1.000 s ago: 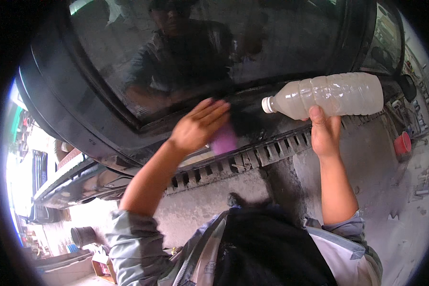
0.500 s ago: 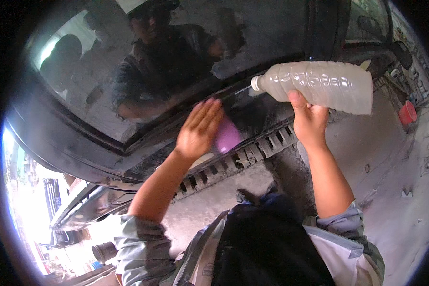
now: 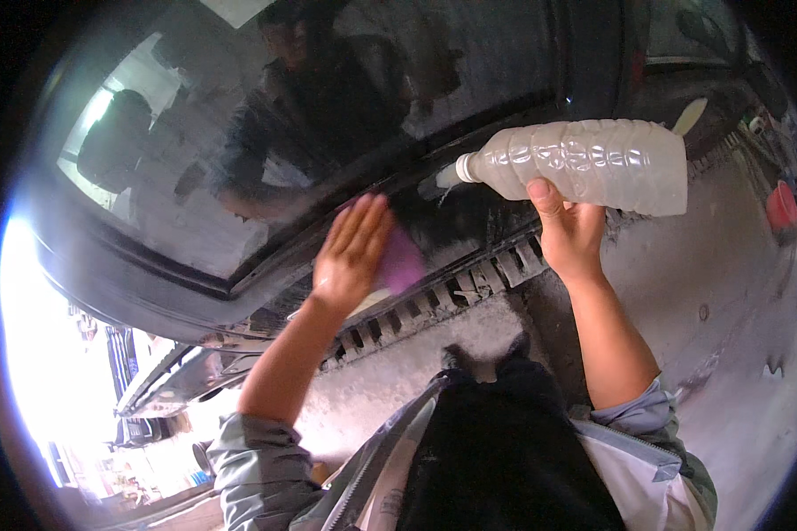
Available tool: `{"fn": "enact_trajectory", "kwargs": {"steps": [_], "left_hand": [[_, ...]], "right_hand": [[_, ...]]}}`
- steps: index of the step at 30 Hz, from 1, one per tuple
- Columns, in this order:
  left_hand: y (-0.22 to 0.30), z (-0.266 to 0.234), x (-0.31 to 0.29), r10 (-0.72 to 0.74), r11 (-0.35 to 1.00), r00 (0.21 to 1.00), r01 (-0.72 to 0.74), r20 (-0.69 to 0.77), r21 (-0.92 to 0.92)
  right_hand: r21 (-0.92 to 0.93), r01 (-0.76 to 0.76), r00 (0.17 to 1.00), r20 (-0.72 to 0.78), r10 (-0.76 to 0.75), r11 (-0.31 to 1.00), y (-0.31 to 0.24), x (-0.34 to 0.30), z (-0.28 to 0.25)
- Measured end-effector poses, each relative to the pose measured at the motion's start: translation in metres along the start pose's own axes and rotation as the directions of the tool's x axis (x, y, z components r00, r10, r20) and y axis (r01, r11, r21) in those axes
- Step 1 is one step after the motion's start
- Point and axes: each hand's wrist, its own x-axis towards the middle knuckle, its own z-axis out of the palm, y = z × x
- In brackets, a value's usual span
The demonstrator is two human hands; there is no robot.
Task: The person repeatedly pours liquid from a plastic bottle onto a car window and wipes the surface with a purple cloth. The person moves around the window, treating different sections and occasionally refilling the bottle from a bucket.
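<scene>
My right hand (image 3: 572, 234) grips a large cloudy plastic bottle (image 3: 584, 159) from below, thumb on its near side. The bottle lies nearly level, its white cap (image 3: 465, 168) pointing left at the dark car body (image 3: 491, 208). A thin trickle of liquid (image 3: 444, 196) falls from the cap end onto the panel. With fingers flat and close together, my left hand (image 3: 352, 257) presses a purple sheet (image 3: 404, 262) against the lower body panel, left of the bottle. Part of the sheet is hidden under the fingers; its exact kind is unclear.
A dark glossy window (image 3: 328, 115) with reflections fills the upper left. Below the car runs a slotted grating (image 3: 456, 296) along the concrete floor (image 3: 646, 292). A red bucket (image 3: 781, 206) stands at the far right. A pale patch (image 3: 691, 115) marks the car beyond the bottle.
My left hand and the purple sheet have slid left and slightly down along the panel. The bottle has shifted slightly left, and the trickle at its cap now shows more plainly.
</scene>
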Motion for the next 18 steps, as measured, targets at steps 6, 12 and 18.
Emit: {"fn": "enact_trajectory", "kwargs": {"steps": [6,12,18], "left_hand": [[0.035,0.025,0.071,0.074,0.996,0.975,-0.081,-0.212,-0.026],[-0.033,-0.008,-0.035,0.144,0.988,0.982,-0.137,-0.118,0.069],[0.006,0.011,0.037,0.177,0.984,0.959,-0.178,-0.222,0.015]], "right_hand": [[-0.047,0.032,0.994,-0.107,-0.036,0.998,-0.006,-0.009,0.031],[-0.109,0.091,0.979,-0.175,-0.109,0.990,-0.011,-0.023,0.066],[-0.196,0.129,0.963,-0.210,-0.171,0.972,-0.016,-0.029,0.084]]}}
